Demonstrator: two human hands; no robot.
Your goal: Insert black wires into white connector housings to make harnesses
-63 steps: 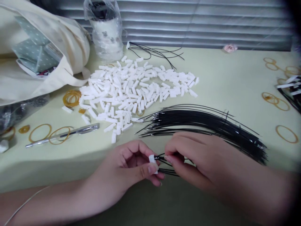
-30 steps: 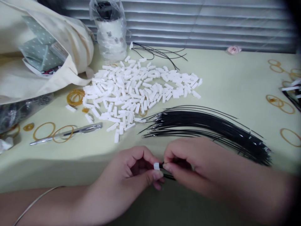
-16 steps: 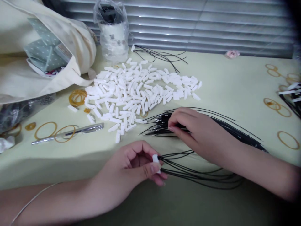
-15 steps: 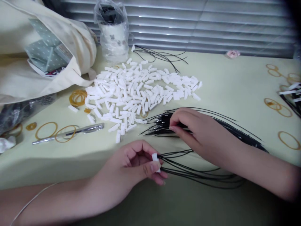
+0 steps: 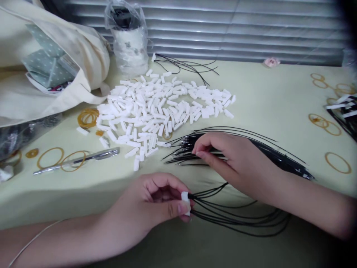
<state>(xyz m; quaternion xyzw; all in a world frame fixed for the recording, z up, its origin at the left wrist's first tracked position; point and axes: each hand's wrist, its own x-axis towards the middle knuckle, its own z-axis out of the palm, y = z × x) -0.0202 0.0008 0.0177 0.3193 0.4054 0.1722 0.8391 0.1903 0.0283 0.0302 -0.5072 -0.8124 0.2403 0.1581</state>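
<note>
My left hand (image 5: 157,203) is closed, pinching a white plastic connector housing (image 5: 184,197) between thumb and fingers. Several black wires (image 5: 234,220) run from the housing's right side and curve under my right forearm. Above and to the right, my right hand (image 5: 231,154) is closed in a pinch at the left part of a bundle of black wires (image 5: 269,158). Its fingertips touch the wires near their bright metal terminals (image 5: 183,141); how many wires lie between them is hidden. A heap of white connector housings (image 5: 156,108) spreads out beyond both hands.
A pen (image 5: 80,160) and rubber bands (image 5: 50,158) lie at left, beside a cloth bag (image 5: 92,56). A plastic-wrapped cup (image 5: 129,48) stands by the blinds (image 5: 195,29). A wired connector (image 5: 154,57) lies behind the heap. More wired connectors (image 5: 344,108) lie at right.
The view has shifted slightly, moving the table items left. My left hand and the housing sit a little lower in the picture. My right hand stays pinched at the wire bundle.
</note>
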